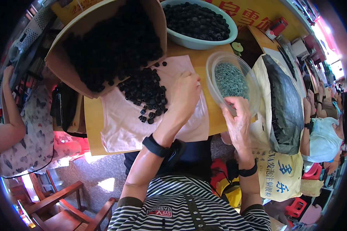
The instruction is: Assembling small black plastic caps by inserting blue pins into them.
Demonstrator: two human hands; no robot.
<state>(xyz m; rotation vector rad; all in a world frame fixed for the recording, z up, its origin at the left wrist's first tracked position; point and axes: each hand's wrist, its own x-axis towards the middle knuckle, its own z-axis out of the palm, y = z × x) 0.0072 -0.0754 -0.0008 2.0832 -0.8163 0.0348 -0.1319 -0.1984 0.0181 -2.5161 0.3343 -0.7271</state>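
Over the pink cloth (121, 133), my left hand (186, 92) is closed with its fingers curled. Whatever it holds is hidden behind the back of the hand. Small black plastic caps (146, 90) lie loose on the cloth to its left, spilling from a cardboard box (67, 50) tipped toward me. My right hand (238, 117) bends over the near rim of a clear plastic tub (212, 73). Its thumb and fingers are drawn together there, and I cannot make out anything between them. Thin grey-green metal pieces, like screws or pins, (231, 81) fill the tub's bottom.
A pale green basin (198, 44) full of black parts stands at the back of the wooden table (94, 121). At right is an open sack (285, 104) with a dark plastic liner. Other people sit left and right; a wooden chair (61, 204) stands lower left.
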